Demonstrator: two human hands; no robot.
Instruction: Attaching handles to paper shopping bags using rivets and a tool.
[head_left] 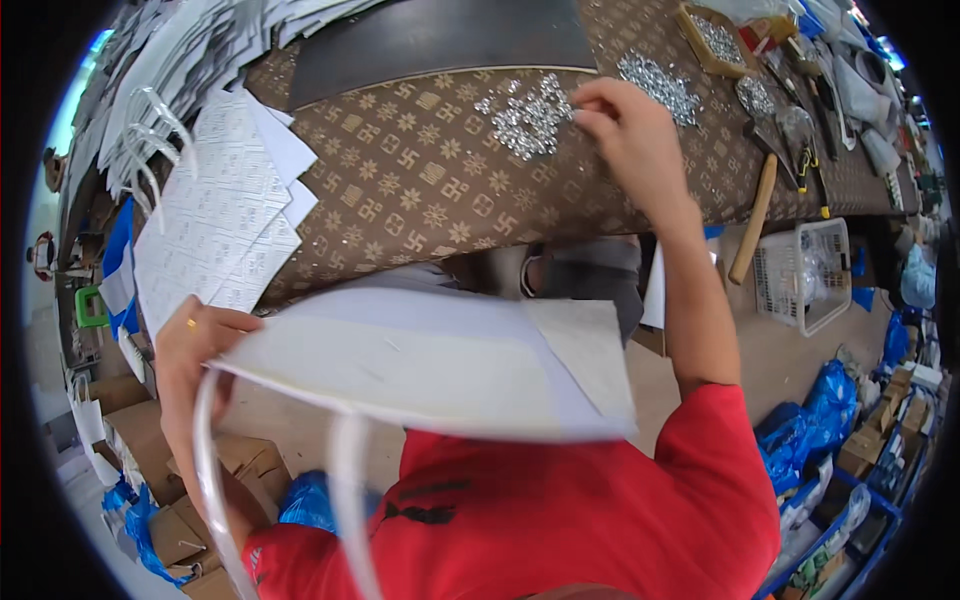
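My left hand (195, 350) grips the top edge of a white paper bag (420, 360), held flat and slightly blurred over my lap. White, shiny rope-like handles (348, 480) hang from that edge toward me. At the table, my right hand (635, 135) has thumb and forefinger pinched together at the right side of a pile of small silvery metal pieces (530, 118). Whatever is between those fingertips is too small to make out. Just beyond the hand lies a second silvery pile (660, 85). Printed white paper bags (220, 200) with similar handles overlap at the table's left.
A patterned brown cloth (400, 190) covers the table, with a dark flat board (440, 40) at the back. To the right are a wooden-handled hammer (755, 215), other tools and a box of metal pieces (718, 42). A white plastic basket (800, 275) stands below.
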